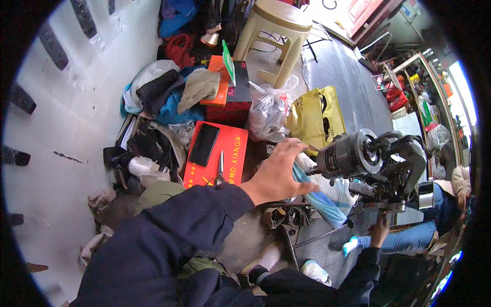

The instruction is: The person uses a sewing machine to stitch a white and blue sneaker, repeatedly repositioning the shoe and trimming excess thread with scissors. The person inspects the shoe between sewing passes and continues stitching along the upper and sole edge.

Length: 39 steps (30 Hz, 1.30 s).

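My left hand (277, 173) reaches right, thumb and fingers apart, beside the end of a dark metal machine. It looks like a shoe-repair sewing machine, with a grey cylinder (352, 154) and a black working head (404, 161). Past the gap between thumb and fingers lies a blue striped, rolled-up cloth or umbrella (325, 202). My fingertips are near the cylinder's end; whether they touch it I cannot tell. My right hand (379, 231) is under the machine's flat metal plate (384, 206), its fingers mostly hidden. What it holds, if anything, does not show.
Left of my arm, a red box (234, 153) bears a black phone (204, 145) and scissors (220, 169). Behind stand a yellow bag (307, 120), a plastic bag (268, 110) and a beige stool (279, 30). Another person's jeans-clad leg (404, 238) is at right.
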Available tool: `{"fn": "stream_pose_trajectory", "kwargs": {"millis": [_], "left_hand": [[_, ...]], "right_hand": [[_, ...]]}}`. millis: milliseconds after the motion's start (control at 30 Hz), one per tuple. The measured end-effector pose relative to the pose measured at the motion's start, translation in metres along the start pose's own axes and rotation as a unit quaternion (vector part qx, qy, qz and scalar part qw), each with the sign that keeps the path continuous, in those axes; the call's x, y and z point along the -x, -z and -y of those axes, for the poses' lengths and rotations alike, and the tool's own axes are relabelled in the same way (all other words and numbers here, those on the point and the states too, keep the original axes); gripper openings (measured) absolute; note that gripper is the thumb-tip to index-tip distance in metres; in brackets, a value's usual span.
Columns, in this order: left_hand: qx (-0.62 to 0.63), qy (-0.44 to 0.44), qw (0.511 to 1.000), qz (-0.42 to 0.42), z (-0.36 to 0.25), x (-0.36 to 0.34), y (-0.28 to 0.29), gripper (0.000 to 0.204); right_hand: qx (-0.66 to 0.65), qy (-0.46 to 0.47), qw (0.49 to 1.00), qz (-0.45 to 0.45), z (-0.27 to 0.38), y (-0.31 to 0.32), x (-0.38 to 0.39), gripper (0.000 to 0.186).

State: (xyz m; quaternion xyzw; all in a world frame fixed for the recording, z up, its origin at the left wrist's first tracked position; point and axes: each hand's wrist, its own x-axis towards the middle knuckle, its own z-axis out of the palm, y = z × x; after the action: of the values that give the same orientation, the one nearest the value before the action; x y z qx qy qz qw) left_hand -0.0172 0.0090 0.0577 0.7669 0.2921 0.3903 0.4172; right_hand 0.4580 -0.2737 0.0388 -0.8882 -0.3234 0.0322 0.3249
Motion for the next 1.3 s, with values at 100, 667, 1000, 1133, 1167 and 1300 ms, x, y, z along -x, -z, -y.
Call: {"fn": "stream_pose_trajectory", "kwargs": {"millis": [100, 667, 1000, 1133, 1167, 1300], "left_hand": [[0.01, -0.004, 1.0, -0.002, 0.002, 0.001, 0.0, 0.091], [0.079, -0.07, 0.994, 0.01, -0.01, -0.002, 0.014, 0.105], [0.196, -0.082, 0.975, 0.061, 0.008, -0.002, 0.029, 0.045], [0.295, -0.002, 0.955, 0.026, 0.009, -0.002, 0.023, 0.033], [0.336, 0.02, 0.942, 0.015, 0.01, -0.004, 0.021, 0.029], [0.339, 0.103, 0.932, 0.071, 0.021, -0.009, 0.018, 0.03]], "right_hand": [[-0.107, -0.095, 0.976, 0.164, 0.015, -0.027, 0.026, 0.025], [-0.053, 0.011, 0.999, 0.002, -0.065, -0.028, -0.018, 0.037], [-0.12, -0.109, 0.965, 0.206, 0.075, -0.041, 0.054, 0.03], [-0.15, -0.009, 0.978, 0.146, 0.097, -0.028, 0.058, 0.026], [-0.136, 0.051, 0.987, 0.073, 0.101, -0.022, 0.054, 0.026], [-0.141, 0.113, 0.983, -0.045, 0.086, 0.036, 0.02, 0.024]]}}
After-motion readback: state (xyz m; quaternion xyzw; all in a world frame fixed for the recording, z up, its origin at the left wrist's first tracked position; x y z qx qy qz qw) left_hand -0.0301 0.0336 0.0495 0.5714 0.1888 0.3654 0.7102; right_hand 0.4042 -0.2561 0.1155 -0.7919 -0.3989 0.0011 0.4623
